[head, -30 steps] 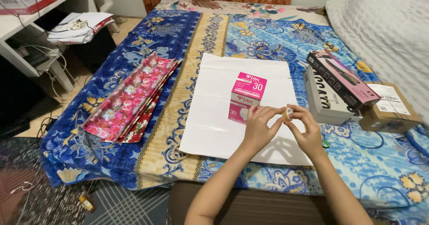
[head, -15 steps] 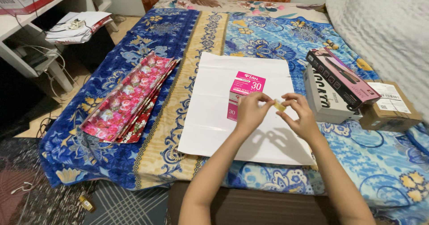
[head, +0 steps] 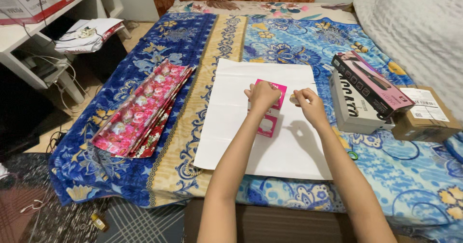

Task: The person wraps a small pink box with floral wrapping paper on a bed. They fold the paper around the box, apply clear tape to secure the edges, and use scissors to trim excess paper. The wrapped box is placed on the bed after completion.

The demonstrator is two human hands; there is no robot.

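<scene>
From the head camera, both forearms reach out over a bed covered with a blue and yellow patterned bedspread (head: 159, 50). A large white sheet of paper (head: 231, 127) lies flat on it, and a small pink box (head: 268, 109) stands upright near the middle of that sheet.

The left hand (head: 263, 96) rests on top of the pink box, fingers curled down over its upper edge and touching it — how firmly it grips cannot be told. The right hand (head: 308, 103) is just beside the box on its right, closed into a pinch, with a small pale roll of tape (head: 293, 99) showing between thumb and fingers; the roll is mostly hidden by the hand. The two hands sit close together, with the tape between them at the height of the box top.

To the left of the white sheet lies a folded stack of red rose-patterned wrapping paper (head: 140, 110), apart from the sheet. To the right, a grey box (head: 352, 110) rests on the bedspread with a slimmer pink and black box (head: 369, 83) lying tilted on top of it, and a brown cardboard box (head: 427, 115) sits just beside them — all well clear of the hands. A white shelf (head: 29, 40) stands off the bed at far left
</scene>
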